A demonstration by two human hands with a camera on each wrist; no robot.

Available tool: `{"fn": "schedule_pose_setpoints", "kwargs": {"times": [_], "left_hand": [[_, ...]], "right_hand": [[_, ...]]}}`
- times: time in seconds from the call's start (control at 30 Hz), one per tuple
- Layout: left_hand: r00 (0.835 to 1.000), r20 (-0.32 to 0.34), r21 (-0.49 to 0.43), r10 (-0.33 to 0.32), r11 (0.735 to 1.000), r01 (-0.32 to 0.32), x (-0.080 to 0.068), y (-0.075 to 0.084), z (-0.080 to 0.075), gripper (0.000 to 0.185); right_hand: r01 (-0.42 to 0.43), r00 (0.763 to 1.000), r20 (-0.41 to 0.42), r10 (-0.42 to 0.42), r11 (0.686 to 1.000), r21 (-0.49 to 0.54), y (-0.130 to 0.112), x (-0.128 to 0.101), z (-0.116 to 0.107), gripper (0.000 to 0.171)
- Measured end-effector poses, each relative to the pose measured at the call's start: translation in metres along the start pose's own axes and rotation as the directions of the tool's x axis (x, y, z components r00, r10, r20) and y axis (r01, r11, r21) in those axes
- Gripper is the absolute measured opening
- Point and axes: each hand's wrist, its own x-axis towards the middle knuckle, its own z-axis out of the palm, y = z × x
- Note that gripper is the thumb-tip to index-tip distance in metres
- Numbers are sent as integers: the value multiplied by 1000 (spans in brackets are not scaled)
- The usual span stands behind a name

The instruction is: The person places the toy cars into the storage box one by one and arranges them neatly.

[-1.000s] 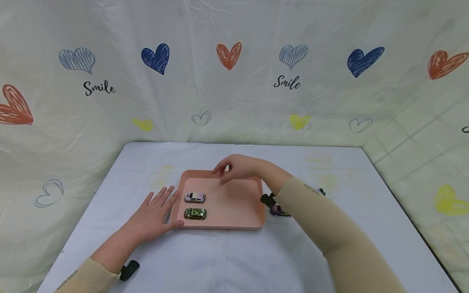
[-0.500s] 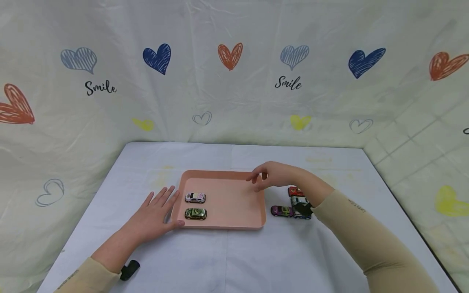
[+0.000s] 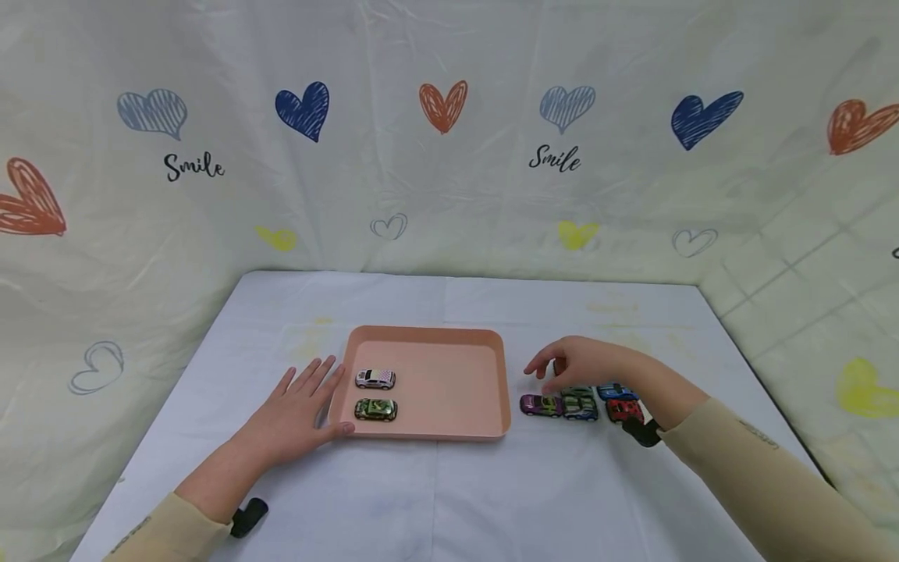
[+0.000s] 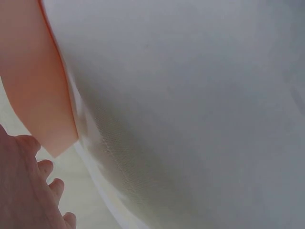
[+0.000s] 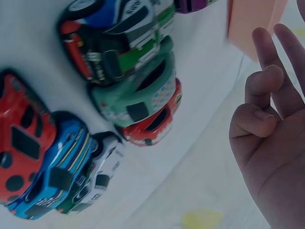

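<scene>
My left hand (image 3: 295,414) lies spread with straight fingers against the left edge of the pink tray (image 3: 456,390). In the tray sit a white toy car (image 3: 374,379) and a green patterned toy car (image 3: 375,410). My right hand (image 3: 586,363) hovers above the toy cars right of the tray, fingers loosely bent, holding nothing. Near its fingertips is a purple toy car (image 3: 541,405), beside a green-and-white toy car (image 3: 580,410). The right wrist view shows a red black-spotted toy car (image 5: 24,138), a blue striped one, a pale green toy car (image 5: 138,90) and others.
A white cloth (image 3: 435,499) covers the table. Behind it hangs a pale curtain (image 3: 485,195) printed with hearts. In the left wrist view, the tray's side (image 4: 43,95) and my left fingers stand at the left.
My right hand has moved right, from over the tray to above the toy cars beside it, uncovering the tray's right part. My left hand and the two cars in the tray stay put.
</scene>
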Motion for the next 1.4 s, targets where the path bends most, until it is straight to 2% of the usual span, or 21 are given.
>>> {"fn": "schedule_pose_setpoints", "kwargs": {"times": [0.23, 0.43, 0.77, 0.97, 1.17, 1.4], "left_hand": [[1000, 3, 18, 2, 1000, -2, 1, -2, 2, 102], [1000, 4, 10, 6, 1000, -6, 1, -3, 2, 101], [1000, 2, 15, 2, 1000, -2, 1, -3, 4, 103], [1000, 5, 12, -3, 1000, 3, 1, -2, 1, 105], [1000, -7, 6, 5, 1000, -5, -1, -1, -2, 103], [1000, -5, 1, 7, 1000, -7, 0, -1, 0, 102]], "right_hand": [[-12, 1000, 3, 12, 1000, -8, 6, -7, 4, 35], [-40, 999, -1, 40, 999, -28, 8, -4, 14, 34], [-71, 997, -28, 67, 975, -210, 4, -1, 29, 33], [-63, 997, -61, 49, 966, -250, 6, 0, 33, 30], [-70, 996, -65, 56, 969, -236, 12, 5, 35, 30], [-62, 996, -76, 52, 990, -126, 13, 2, 32, 31]]}}
